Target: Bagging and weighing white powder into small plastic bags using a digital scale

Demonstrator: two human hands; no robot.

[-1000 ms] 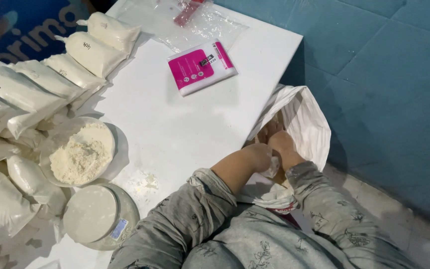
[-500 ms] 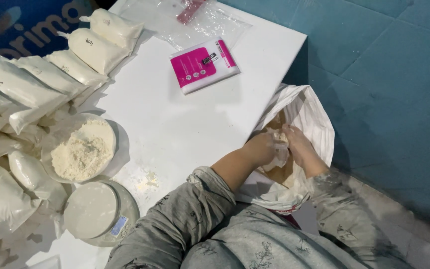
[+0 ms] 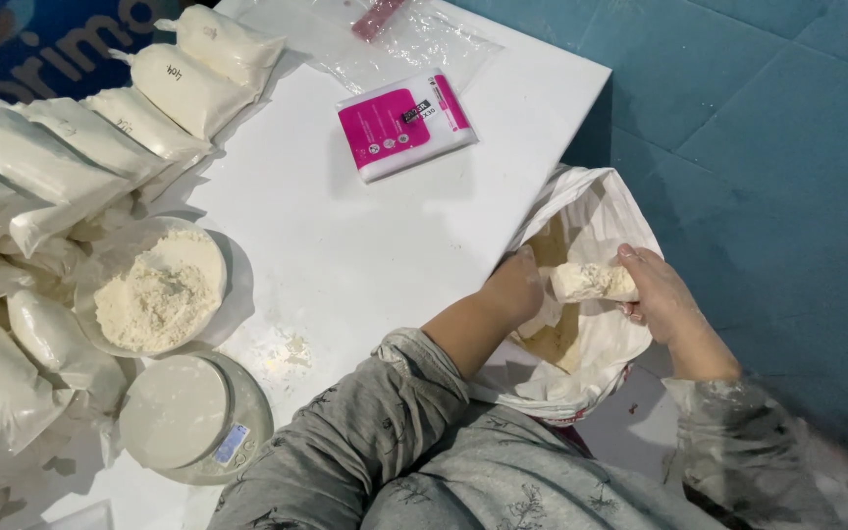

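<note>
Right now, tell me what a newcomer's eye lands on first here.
First, the two hands at the open white sack off the table's right edge: the right hand lifts a small bag of pale powder, the left hand reaches inside. Next, the bright pink packet on the white table, then the bowl of flour beside rows of filled bags at left.

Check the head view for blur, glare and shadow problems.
Head view: mostly sharp; white tabletop evenly lit, no blown glare; soft shadow right of the clear bowl of pale powder; mild sheen on the clear plastic bag; grey sleeves at the bottom edge look soft; inside of the white sack is dim.
</note>
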